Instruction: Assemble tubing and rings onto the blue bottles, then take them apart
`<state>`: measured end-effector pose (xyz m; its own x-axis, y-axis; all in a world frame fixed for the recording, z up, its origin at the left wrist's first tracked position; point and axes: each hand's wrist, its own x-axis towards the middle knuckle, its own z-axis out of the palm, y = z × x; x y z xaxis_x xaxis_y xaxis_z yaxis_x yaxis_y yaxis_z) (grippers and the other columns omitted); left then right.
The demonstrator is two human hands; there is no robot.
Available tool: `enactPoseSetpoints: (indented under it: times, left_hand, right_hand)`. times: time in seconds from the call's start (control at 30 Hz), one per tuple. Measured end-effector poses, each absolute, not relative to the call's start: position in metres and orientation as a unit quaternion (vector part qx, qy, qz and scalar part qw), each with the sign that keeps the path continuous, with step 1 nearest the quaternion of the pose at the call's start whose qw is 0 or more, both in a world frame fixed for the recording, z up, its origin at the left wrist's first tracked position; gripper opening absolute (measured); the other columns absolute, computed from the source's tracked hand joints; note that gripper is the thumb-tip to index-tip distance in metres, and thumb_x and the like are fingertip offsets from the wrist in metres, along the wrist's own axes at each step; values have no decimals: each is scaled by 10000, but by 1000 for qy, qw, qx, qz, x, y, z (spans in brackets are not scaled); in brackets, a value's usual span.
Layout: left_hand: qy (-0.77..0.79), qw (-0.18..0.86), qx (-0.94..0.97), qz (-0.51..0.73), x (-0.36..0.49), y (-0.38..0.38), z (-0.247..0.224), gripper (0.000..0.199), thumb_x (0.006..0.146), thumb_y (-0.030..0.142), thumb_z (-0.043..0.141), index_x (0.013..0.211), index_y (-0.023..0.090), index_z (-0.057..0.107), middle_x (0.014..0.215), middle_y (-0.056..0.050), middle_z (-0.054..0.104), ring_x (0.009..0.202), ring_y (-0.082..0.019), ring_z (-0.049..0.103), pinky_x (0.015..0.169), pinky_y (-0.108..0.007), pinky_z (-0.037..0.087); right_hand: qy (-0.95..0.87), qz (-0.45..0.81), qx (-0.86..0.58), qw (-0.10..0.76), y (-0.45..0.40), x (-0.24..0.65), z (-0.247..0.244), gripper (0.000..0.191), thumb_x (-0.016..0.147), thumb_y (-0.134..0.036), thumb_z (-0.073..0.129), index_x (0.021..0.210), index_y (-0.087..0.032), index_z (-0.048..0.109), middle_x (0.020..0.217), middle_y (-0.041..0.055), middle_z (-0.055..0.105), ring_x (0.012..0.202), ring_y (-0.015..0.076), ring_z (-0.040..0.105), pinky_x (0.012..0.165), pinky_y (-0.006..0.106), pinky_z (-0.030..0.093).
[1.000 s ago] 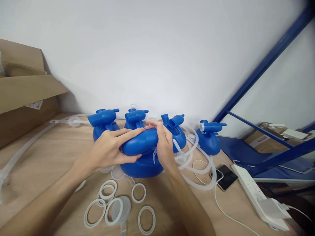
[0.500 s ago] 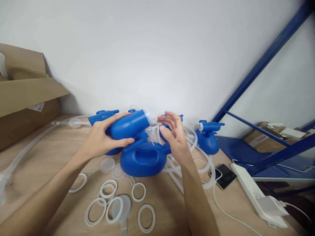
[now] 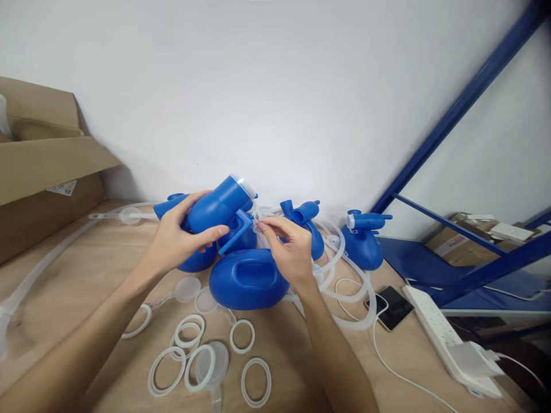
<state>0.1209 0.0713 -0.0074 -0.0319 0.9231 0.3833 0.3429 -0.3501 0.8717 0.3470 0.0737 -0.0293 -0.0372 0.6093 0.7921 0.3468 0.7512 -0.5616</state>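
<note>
My left hand (image 3: pixel 183 232) is wrapped round a blue plastic spout piece (image 3: pixel 219 205) with a translucent ring at its upper end, tilted up to the right. A blue bracket-like arm (image 3: pixel 236 234) sticks out below it. My right hand (image 3: pixel 286 244) is closed at the tip of that arm, its fingers pinching a small clear part (image 3: pixel 255 223) whose shape is hard to make out. Under both hands a blue bottle with a moulded handle (image 3: pixel 245 287) lies on the table. White rings (image 3: pixel 242 336) and translucent caps (image 3: pixel 188 289) lie nearer to me.
More blue bottles (image 3: pixel 363 249) stand along the wall among coiled clear tubes (image 3: pixel 365 315). A phone (image 3: pixel 394 308) and a white power strip (image 3: pixel 443 335) lie on the right. A cardboard box (image 3: pixel 51 166) stands at the left, a blue metal rack (image 3: pixel 456 120) at the right.
My right hand has moved left and closed its fingers by the blue arm. The spout piece in my left hand has tilted further up and shifted slightly left.
</note>
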Motion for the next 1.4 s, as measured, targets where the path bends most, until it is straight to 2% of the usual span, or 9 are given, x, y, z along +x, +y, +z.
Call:
enactPoseSetpoints:
  times: [0.07, 0.13, 0.23, 0.5, 0.67, 0.83, 1.0, 1.27, 1.4]
  left_hand:
    - [498, 237, 658, 512, 120, 71, -9, 872, 654, 632, 867, 1406, 274, 610, 1177, -61, 752, 582, -192, 687, 588, -342, 605]
    - [493, 178, 681, 512, 121, 71, -10, 834, 671, 643, 851, 1391, 287, 627, 1289, -59, 726, 861, -277, 755, 805, -392, 630]
    - [493, 125, 695, 508, 121, 70, -9, 812, 688, 654, 832, 1385, 286, 638, 1352, -53, 708, 1192, -351, 684, 1041, -445, 555]
    - [512, 143, 697, 480, 125, 68, -8, 834, 677, 691, 813, 1377, 268, 648, 1319, -58, 723, 1169, -351, 689, 1039, -449, 550]
    - [525, 128, 682, 492, 130, 64, -9, 813, 710, 691, 788, 1389, 274, 624, 1300, -47, 727, 1143, -331, 695, 978, -409, 571]
    - [517, 108, 689, 497, 130, 64, -9, 795, 726, 680, 787, 1391, 284, 605, 1336, -42, 714, 1173, -332, 686, 1001, -408, 559]
    - [493, 69, 713, 494, 133, 62, -10, 793, 737, 665, 789, 1402, 282, 588, 1366, -50, 710, 1165, -326, 701, 1036, -413, 546]
    - [489, -7, 727, 482, 136, 57, -16, 730, 785, 544, 800, 1433, 282, 588, 1345, -53, 731, 1099, -310, 738, 999, -404, 574]
    - [469, -11, 739, 483, 140, 58, -20, 706, 803, 508, 798, 1439, 285, 588, 1374, -53, 721, 1170, -316, 718, 1014, -401, 576]
  right_hand:
    - [-692, 94, -345, 627, 75, 345, -32, 144, 973, -192, 679, 995, -256, 806, 939, 15, 815, 843, 184, 782, 807, 313, 636]
    - [-674, 86, -352, 644, 77, 342, -35, 133, 976, -194, 677, 990, -251, 796, 930, 17, 807, 833, 180, 777, 804, 310, 634]
    - [-664, 82, -358, 652, 78, 340, -36, 127, 987, -204, 665, 995, -249, 783, 934, 19, 798, 828, 173, 772, 797, 302, 634]
    - [-656, 24, -394, 644, 85, 347, -37, 136, 1000, -227, 616, 970, -222, 748, 930, 44, 780, 834, 184, 759, 809, 326, 631]
    - [-661, 123, -375, 638, 77, 341, -34, 123, 988, -272, 637, 988, -233, 753, 973, 48, 779, 872, 181, 763, 833, 311, 640]
    - [-653, 275, -359, 607, 76, 344, -24, 146, 863, -334, 792, 962, -232, 764, 962, 40, 782, 878, 184, 762, 763, 274, 647]
    - [-578, 379, -352, 631, 86, 346, -26, 239, 760, -352, 870, 943, -211, 810, 942, 39, 824, 904, 212, 783, 858, 344, 656]
    - [-436, 469, -319, 699, 91, 330, -37, 314, 647, -299, 941, 912, -207, 801, 923, 35, 832, 907, 199, 789, 892, 334, 642]
    - [-388, 483, -327, 713, 91, 324, -39, 350, 658, -327, 931, 933, -213, 746, 917, 33, 819, 913, 199, 783, 840, 316, 641]
